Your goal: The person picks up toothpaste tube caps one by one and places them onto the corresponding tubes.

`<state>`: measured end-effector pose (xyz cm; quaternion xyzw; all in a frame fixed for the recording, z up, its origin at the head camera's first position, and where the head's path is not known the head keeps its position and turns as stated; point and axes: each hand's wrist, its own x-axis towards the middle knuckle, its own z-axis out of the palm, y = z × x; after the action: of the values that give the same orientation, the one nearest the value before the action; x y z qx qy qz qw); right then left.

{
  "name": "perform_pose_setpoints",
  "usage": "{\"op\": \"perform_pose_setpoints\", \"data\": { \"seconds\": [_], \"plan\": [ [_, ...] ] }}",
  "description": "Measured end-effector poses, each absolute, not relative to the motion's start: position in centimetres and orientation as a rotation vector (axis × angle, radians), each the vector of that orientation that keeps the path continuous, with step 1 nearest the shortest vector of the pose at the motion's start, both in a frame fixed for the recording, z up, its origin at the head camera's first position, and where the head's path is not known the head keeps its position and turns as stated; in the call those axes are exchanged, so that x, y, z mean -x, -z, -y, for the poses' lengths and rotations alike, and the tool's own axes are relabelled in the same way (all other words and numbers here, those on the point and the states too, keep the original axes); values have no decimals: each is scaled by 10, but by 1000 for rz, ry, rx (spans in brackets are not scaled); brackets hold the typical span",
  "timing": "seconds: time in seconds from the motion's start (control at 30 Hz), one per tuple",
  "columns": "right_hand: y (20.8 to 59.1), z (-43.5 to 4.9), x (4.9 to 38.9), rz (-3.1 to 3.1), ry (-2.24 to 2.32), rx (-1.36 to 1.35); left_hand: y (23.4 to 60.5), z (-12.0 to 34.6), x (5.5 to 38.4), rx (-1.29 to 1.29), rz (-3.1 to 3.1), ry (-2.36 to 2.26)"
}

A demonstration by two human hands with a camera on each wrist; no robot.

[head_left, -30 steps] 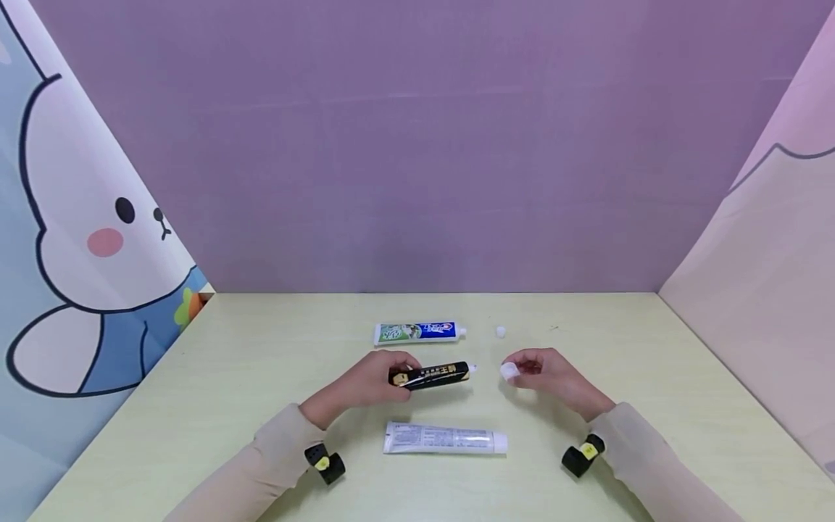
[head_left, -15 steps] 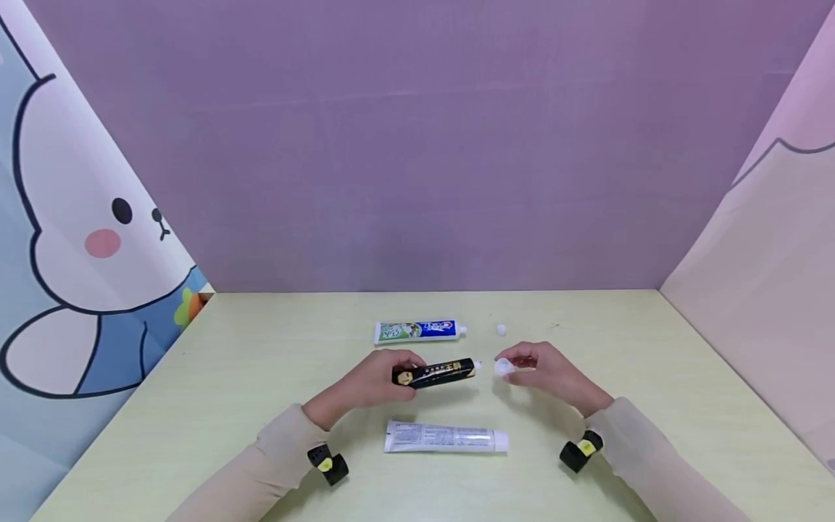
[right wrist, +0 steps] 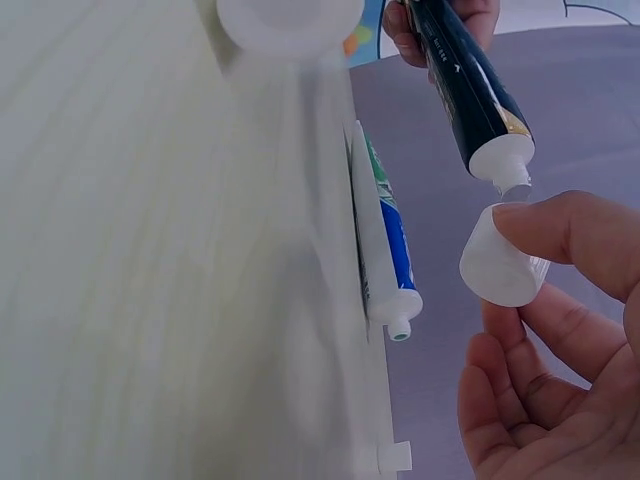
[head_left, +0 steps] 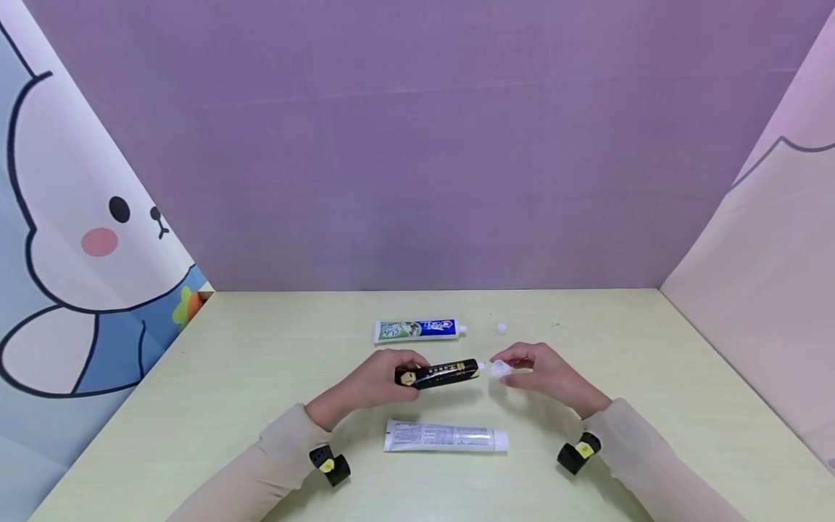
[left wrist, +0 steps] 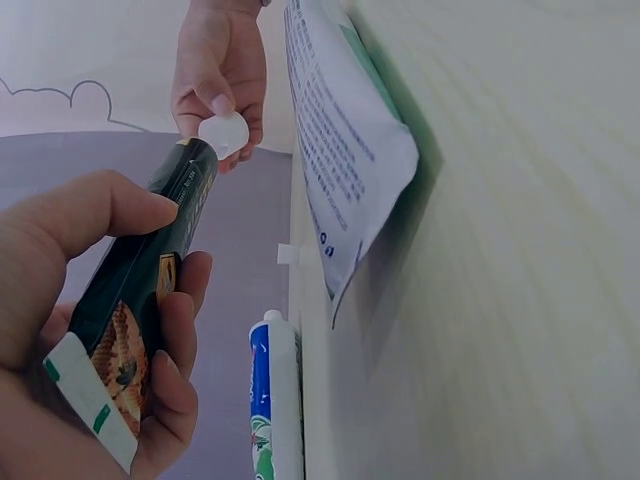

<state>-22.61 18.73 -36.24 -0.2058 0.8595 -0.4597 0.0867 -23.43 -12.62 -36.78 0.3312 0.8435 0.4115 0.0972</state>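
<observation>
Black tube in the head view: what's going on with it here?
A person's left hand holds the black tube, its nozzle bare. The right hand pinches a white cap right by that nozzle; whether the two touch is hard to tell. On the table, a blue-and-green tube lies uncapped beyond the hands, with a small white cap apart from it, and a capped white tube lies nearer the person.

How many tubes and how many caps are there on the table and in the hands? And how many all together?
Tubes: 3 (black tube, blue-and-green tube, white tube)
Caps: 3 (held cap, loose cap, fitted cap on the white tube)
Total: 6
</observation>
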Motion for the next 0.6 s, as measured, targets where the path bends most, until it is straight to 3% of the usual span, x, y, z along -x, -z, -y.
{"op": "perform_pose_setpoints", "data": {
  "seconds": [0.6],
  "plan": [
    [353, -178, 220, -2594, 1317, 709, 362, 120, 232, -1068, -2462, -1243]
  ]
}}
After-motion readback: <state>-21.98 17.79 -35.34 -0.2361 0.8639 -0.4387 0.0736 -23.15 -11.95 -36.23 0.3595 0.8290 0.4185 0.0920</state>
